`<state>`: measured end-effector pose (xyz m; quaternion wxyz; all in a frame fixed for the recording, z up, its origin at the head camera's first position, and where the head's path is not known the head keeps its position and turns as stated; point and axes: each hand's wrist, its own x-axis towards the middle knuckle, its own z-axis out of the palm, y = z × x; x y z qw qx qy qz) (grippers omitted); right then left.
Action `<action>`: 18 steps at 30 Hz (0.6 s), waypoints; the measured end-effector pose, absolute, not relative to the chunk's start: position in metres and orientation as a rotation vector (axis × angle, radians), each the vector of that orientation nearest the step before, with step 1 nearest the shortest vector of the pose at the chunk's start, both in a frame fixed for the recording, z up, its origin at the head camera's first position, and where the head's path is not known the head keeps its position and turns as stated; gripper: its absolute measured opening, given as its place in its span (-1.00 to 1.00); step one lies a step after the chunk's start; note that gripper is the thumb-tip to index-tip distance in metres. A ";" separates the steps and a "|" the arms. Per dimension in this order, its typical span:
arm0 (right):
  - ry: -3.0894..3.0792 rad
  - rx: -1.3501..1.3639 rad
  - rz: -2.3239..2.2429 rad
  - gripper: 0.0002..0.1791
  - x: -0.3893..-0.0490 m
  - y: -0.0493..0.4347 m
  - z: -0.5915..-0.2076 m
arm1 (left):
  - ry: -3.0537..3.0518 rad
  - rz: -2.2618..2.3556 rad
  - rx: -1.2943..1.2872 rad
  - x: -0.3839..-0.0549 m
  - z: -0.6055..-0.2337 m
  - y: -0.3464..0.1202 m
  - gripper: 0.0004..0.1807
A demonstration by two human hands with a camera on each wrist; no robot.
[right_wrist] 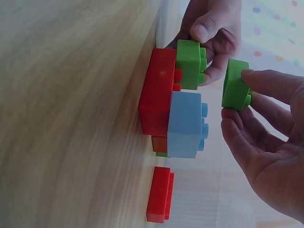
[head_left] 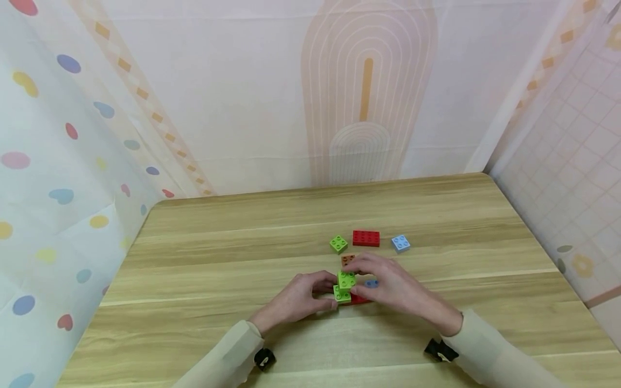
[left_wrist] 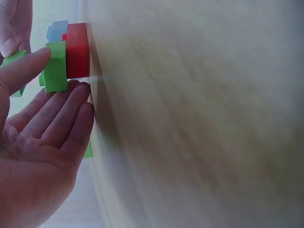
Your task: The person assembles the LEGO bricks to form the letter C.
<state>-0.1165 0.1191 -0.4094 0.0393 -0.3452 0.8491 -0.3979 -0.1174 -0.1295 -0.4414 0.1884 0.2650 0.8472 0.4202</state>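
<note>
1. Step in hand, by the look of it: stacking. R hand (head_left: 388,280) has the upper green block (right_wrist: 236,85) up in the air, studs up, apart from the blocks below.
2. R fingers: clamped on that block, thumb one side, fingertips the other.
3. L hand (head_left: 303,296): thumb + fingers at the sides of the lower green block (right_wrist: 188,64), seem pinched on it, prob. to steady it.
4. Lower green sits on one end of the red base block (right_wrist: 156,90); blue block (right_wrist: 184,124) on the other end, a few red studs showing btwn. Base is on the surface (head_left: 218,280).
5. Next move, my read: line up studs, lower & press straight down w/ L hand bracing. Exact seat (on lower green or bridging to blue) can't tell. Risk: crooked press tips the stack.
6. Spares, loose behind: orange block (head_left: 347,260), spare green block (head_left: 338,244), long red block (head_left: 366,238), light-blue block (head_left: 400,243).
7. Brands/labels: none legible; stud tops too small to read. Black wrist straps (head_left: 264,359): no readable text either.
</note>
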 end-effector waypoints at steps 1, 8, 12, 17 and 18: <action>2.599 -1.058 -1.217 -0.62 -0.117 0.118 -0.410 | 2.378 1.188 0.734 -0.118 -0.441 -0.129 -0.55; 2.580 -1.087 -1.200 -0.64 -0.116 0.115 -0.413 | 2.374 1.191 0.690 -0.118 -0.441 -0.129 -0.62; 2.587 -1.091 -1.168 -0.65 -0.116 0.113 -0.414 | 2.373 1.211 0.698 -0.118 -0.442 -0.129 -0.65; 2.590 -1.075 -1.131 -0.66 -0.116 0.111 -0.413 | 2.372 1.225 0.713 -0.118 -0.443 -0.129 -0.65; 2.590 -1.074 -1.125 -0.66 -0.116 0.111 -0.413 | 2.372 1.224 0.713 -0.118 -0.443 -0.129 -0.65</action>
